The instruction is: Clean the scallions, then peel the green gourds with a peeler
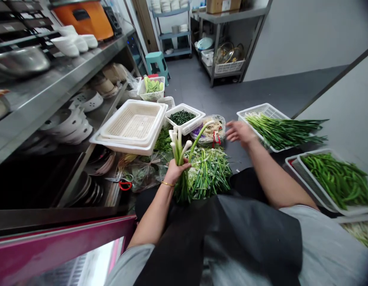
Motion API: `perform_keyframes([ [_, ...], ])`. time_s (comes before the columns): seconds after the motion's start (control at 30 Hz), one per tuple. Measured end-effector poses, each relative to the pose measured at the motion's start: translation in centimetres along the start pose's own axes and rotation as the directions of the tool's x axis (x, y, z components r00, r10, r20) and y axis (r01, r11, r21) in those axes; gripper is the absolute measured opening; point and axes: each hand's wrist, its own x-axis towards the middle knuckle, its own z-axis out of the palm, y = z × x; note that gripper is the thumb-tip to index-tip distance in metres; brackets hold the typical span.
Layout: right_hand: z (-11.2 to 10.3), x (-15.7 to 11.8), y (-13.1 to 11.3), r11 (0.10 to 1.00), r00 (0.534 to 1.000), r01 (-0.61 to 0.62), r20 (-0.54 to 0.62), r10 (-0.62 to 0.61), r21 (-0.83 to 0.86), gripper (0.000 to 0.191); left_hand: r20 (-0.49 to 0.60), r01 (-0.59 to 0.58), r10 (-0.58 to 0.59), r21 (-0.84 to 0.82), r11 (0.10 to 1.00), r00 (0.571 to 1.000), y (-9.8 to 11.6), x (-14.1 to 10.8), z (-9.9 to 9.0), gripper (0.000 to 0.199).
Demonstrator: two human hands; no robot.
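Note:
My left hand (175, 171) is closed around a bunch of green onions (178, 147). Their white bulb ends point up and the green leaves hang down over my lap; one stalk leans out to the right. My right hand (239, 132) is slightly blurred, fingers stretched out and holding nothing, just left of a white basket (266, 108) of green onions (276, 129). Below and between my hands lies a heap of leafy trimmings (208, 171). A clear plastic bag (212, 129) with pale contents and a red tie sits behind the heap.
Nested white baskets (155, 147) stand front left, beside a basket of dark green peppers (181, 117). Red-handled scissors (125, 185) lie near a metal shelf (61, 91). Long green peppers (339, 178) fill a basket at right. Behind are a teal stool (155, 59) and steel table (231, 16).

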Motion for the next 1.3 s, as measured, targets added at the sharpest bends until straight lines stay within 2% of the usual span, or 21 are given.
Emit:
perform_keyframes([
  [0.07,2.7,-0.6,1.9,0.984,0.977,-0.112,0.164,0.134,-0.135,0.036,-0.021,-0.017,0.019,0.087,0.996,1.0,-0.3,0.1,0.6,0.025],
  [0.17,6.2,-1.4,4.3,0.966,0.915,-0.105,0.357,0.187,-0.237,0.032,0.007,-0.008,0.007,0.139,0.99,1.0,-0.8,-0.1,1.2,0.024],
  [0.23,6.6,-1.4,4.6,0.943,0.826,-0.1,0.502,0.256,-0.317,0.031,0.031,0.019,-0.023,0.122,0.992,0.999,-1.2,-0.3,1.0,0.024],
  [0.3,5.1,-1.0,3.8,0.927,0.759,-0.097,0.575,0.304,-0.361,0.032,0.067,0.053,-0.058,0.07,0.996,0.996,-1.4,-0.4,0.2,0.024],
  [0.33,3.9,-0.7,3.1,0.935,0.77,-0.09,0.571,0.284,-0.344,0.032,0.084,0.072,-0.075,0.036,0.997,0.994,-1.5,-0.5,-0.2,0.024],
  [0.37,2.3,-0.3,2.3,0.957,0.818,-0.072,0.532,0.218,-0.28,0.032,0.096,0.089,-0.088,0.002,0.996,0.991,-1.6,-0.4,-0.7,0.023],
  [0.43,-1.3,0.7,0.7,0.999,0.948,0.034,0.319,-0.019,-0.04,0.031,0.107,0.104,-0.098,-0.059,0.993,0.989,-1.7,-0.3,-1.4,0.022],
  [0.47,-3.0,1.2,0.1,0.989,0.977,0.125,0.162,-0.137,0.083,0.029,0.104,0.105,-0.096,-0.084,0.991,0.99,-1.7,-0.2,-1.7,0.022],
  [0.53,-5.5,1.9,-0.5,0.947,0.963,0.266,-0.092,-0.254,0.178,0.024,0.098,0.111,-0.099,-0.125,0.986,0.99,-1.8,0.0,-2.0,0.022],
  [0.57,-6.0,2.0,-0.3,0.957,0.965,0.252,-0.107,-0.238,0.143,0.022,0.096,0.116,-0.102,-0.144,0.983,0.99,-1.8,0.2,-2.0,0.023],
  [0.63,-4.9,1.5,1.0,0.995,0.995,0.101,0.011,-0.101,-0.008,0.026,0.091,0.121,-0.108,-0.161,0.98,0.99,-1.9,0.4,-1.9,0.023],
  [0.67,-3.5,1.0,2.0,0.995,0.995,0.01,0.105,0.0,-0.096,0.035,0.095,0.121,-0.107,-0.152,0.981,0.99,-1.9,0.5,-1.7,0.023],
  [0.73,0.5,-0.1,4.0,0.985,0.969,-0.052,0.23,0.089,-0.164,0.05,0.119,0.119,-0.106,-0.112,0.987,0.987,-1.9,0.6,-1.3,0.024],
  [0.83,6.5,-1.1,5.7,0.935,0.922,0.027,0.369,0.114,-0.354,0.035,0.174,0.126,-0.112,-0.071,0.989,0.978,-1.9,0.5,-0.8,0.025],
  [0.93,9.2,-0.8,5.3,0.791,0.919,0.174,0.385,0.083,-0.586,0.035,0.12,0.124,-0.115,-0.072,0.99,0.986,-1.9,0.5,-0.6,0.03],
  [1.0,8.5,0.0,4.2,0.751,0.924,0.212,0.38,0.055,-0.625,0.037,0.064,0.117,-0.113,-0.074,0.99,0.992,-2.0,0.6,-0.9,0.032],
  [1.03,7.5,0.5,3.6,0.77,0.933,0.207,0.36,0.03,-0.603,0.037,0.057,0.116,-0.111,-0.088,0.989,0.992,-2.1,0.7,-1.1,0.032],
  [1.13,2.9,2.5,1.2,0.874,0.973,0.208,0.185,-0.139,-0.438,0.043,0.088,0.129,-0.114,-0.19,0.973,0.99,-2.5,1.0,-2.1,0.032],
  [1.2,-0.1,3.5,0.1,0.912,0.971,0.238,0.093,-0.22,-0.334,0.041,0.079,0.14,-0.123,-0.267,0.954,0.989,-2.8,1.1,-2.8,0.033],
  [1.23,-1.1,3.6,-0.1,0.92,0.97,0.24,0.112,-0.215,-0.31,0.037,0.067,0.143,-0.129,-0.295,0.945,0.989,-2.8,1.2,-3.0,0.034],
  [1.3,-1.4,3.1,0.5,0.924,0.959,0.208,0.252,-0.128,-0.32,0.03,0.062,0.148,-0.135,-0.328,0.933,0.989,-2.8,1.3,-3.2,0.035],
])
